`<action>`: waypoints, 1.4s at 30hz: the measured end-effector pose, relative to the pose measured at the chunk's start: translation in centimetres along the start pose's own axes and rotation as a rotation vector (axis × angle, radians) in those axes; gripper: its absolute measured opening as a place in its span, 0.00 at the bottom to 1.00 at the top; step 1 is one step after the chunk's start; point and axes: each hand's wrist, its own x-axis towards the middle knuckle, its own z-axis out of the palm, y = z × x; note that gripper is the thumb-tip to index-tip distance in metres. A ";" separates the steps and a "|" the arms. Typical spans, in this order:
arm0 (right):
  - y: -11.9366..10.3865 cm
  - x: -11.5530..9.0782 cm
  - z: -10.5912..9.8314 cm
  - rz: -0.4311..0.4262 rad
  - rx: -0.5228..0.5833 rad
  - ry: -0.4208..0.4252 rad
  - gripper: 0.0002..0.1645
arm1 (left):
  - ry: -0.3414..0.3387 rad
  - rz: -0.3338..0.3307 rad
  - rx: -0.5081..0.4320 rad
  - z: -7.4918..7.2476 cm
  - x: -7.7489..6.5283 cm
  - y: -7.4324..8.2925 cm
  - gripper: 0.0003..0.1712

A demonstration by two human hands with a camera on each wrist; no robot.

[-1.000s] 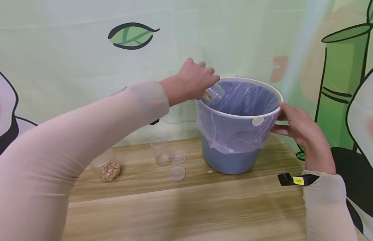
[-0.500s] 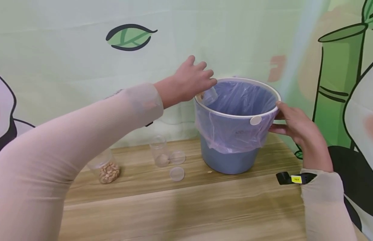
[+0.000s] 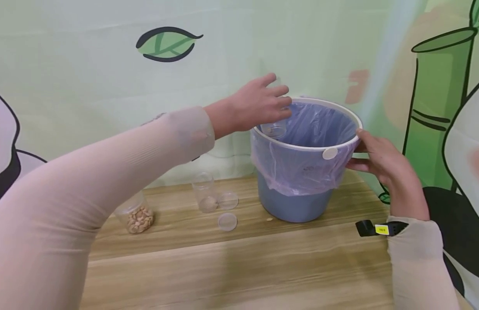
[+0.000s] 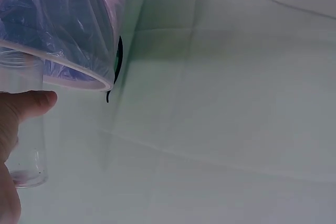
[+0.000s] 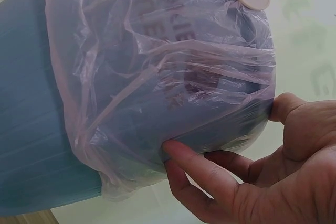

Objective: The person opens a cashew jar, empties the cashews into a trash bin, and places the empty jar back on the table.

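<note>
Wood-grain tbl (image 3: 239,271) has jar w/ tan pcs (image 3: 140,220), clr jar (image 3: 203,191), 2 lids (image 3: 227,221), bin (image 3: 295,207) & crumb (image 3: 269,219).

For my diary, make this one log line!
left hand: holds upside-down clear jar at top of bin | right hand: grips bin

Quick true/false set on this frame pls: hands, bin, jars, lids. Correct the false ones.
1. The left hand holds a clear jar mouth-down at the bin. True.
2. The other hand pinches a lid. False: the right hand grips the bin's side.
3. Two clear lids lie on the table. True.
4. The bin is unlined. False: a thin liner folds down over its outside.
</note>
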 end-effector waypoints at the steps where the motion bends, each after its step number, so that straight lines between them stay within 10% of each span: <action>1: 0.0 0.0 0.0 0.000 0.001 0.000 0.37 | -0.003 -0.001 -0.005 0.0 0.0 0.0 0.20; 10: -0.1 -0.1 0.0 -0.004 0.003 -0.004 0.35 | -0.064 -0.186 -0.102 0.3 -1.2 0.1 0.22; 18: 0.0 -0.1 -0.1 -0.003 -0.003 0.004 0.36 | -0.301 -0.590 -0.573 0.1 -2.0 -0.2 0.35; 29: 0.2 -0.3 -0.4 0.001 0.011 0.012 0.34 | -0.021 -0.861 -1.341 0.0 -4.6 0.6 0.36; 42: -1.0 0.7 -1.3 0.051 -0.083 -0.014 0.24 | 0.108 -0.968 -1.569 0.4 -7.3 3.4 0.34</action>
